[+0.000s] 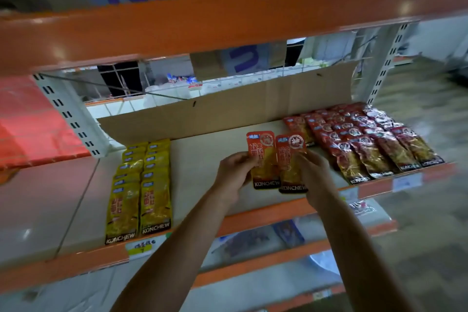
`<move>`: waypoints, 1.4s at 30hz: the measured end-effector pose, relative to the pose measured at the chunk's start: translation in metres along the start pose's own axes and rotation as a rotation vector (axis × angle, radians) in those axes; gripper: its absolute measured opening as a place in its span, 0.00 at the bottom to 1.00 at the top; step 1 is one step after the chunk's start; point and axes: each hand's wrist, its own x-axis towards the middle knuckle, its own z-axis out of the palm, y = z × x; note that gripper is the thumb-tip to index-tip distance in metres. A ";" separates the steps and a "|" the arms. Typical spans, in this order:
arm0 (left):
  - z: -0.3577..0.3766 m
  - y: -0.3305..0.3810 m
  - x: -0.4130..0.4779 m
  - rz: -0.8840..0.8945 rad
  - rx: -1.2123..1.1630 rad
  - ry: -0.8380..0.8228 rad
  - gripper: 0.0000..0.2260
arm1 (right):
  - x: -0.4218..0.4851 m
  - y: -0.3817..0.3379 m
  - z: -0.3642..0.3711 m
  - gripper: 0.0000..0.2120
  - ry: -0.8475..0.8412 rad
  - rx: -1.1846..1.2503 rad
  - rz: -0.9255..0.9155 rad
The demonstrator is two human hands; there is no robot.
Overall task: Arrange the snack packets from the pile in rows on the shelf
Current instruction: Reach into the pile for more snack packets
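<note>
Two orange-red KONCHEW snack packets are held side by side above the middle of the shelf (202,159). My left hand (233,172) grips the left packet (263,159) by its left edge. My right hand (314,175) grips the right packet (288,159) by its right edge. Two neat rows of yellow packets (141,185) lie on the shelf's left part. Several overlapping rows of dark red packets (362,139) fill the right part.
A cardboard sheet (228,114) stands along the back of the shelf. An orange beam (202,23) of the upper shelf runs overhead. White slotted uprights (68,114) flank the bay. Lower shelves (278,243) with other goods sit below. Price tags (141,246) hang on the front rail.
</note>
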 end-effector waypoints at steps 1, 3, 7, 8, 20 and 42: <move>0.004 0.001 0.007 0.003 0.010 -0.009 0.02 | 0.005 -0.001 -0.006 0.07 0.022 0.001 0.009; 0.014 0.003 0.024 0.002 0.023 -0.022 0.01 | 0.016 -0.004 -0.017 0.05 0.058 0.007 0.020; 0.042 0.000 0.061 -0.044 0.049 -0.048 0.01 | 0.044 -0.005 -0.039 0.10 0.181 -0.090 -0.045; 0.049 -0.003 0.070 -0.055 0.053 -0.051 0.01 | 0.052 -0.004 -0.045 0.09 0.214 -0.107 -0.050; 0.115 -0.028 0.129 -0.027 0.212 0.132 0.03 | 0.109 -0.021 -0.106 0.20 0.407 -0.334 -0.145; 0.155 -0.031 0.136 0.151 0.711 0.401 0.09 | 0.149 -0.025 -0.133 0.21 0.053 -0.492 -0.165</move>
